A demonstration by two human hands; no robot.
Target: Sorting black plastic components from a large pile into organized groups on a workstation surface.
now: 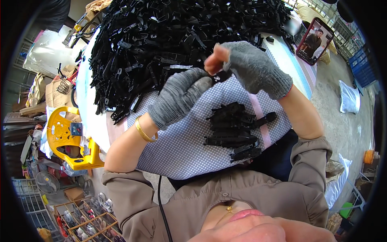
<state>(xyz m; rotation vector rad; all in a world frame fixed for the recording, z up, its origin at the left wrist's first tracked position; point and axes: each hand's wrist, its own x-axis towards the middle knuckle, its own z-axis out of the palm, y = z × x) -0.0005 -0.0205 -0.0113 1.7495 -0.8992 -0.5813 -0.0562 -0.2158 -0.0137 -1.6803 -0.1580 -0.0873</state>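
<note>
A fan (47, 182) is located below the yellow plastic chair (60, 138) in view. A bicycle basket (63, 87) is positioned above the chair. A phone (315, 41) and blue crate (362, 66) are situated far right of it.

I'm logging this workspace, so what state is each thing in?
Left hand in grey knit glove: curled, grip unclear
Right hand in grey knit glove: bent, bare fingertips showing
Large heap of glossy black parts: loose, jumbled
Small group of glossy black parts: lying apart from the heap
Dark-framed rectangular phone: screen lit
Yellow plastic chair: nobody seated
Round grey fan: unclear whether running
</note>
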